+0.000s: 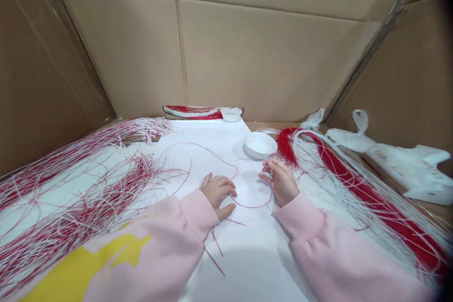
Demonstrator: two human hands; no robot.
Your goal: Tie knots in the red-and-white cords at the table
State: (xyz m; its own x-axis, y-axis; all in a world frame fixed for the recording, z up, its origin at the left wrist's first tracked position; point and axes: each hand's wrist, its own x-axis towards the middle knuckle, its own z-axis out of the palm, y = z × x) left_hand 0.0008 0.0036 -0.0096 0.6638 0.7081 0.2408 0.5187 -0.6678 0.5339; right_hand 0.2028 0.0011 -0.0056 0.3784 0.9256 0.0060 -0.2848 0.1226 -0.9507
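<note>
My left hand point(217, 193) rests on the white paper point(244, 264) with its fingers loosely spread. A thin red cord point(253, 207) curves from beside its fingertips round to my right hand point(281, 181). The right hand is raised just in front of a white bowl point(260, 146), its thumb and fingertips pinched together on the cord. Another length of the cord loops over the paper beyond the left hand. Short red cord pieces point(214, 262) lie near the left wrist. What sits exactly between the right fingertips is too small to make out.
Bundles of red-and-white cords point(116, 198) cover the left side. Red point(368, 188) and white cords lie at the right. A second white bowl point(231, 114) stands at the back by a cord-filled slot. White plastic bags point(406, 170) lie far right. Cardboard walls point(230, 52) enclose the workspace.
</note>
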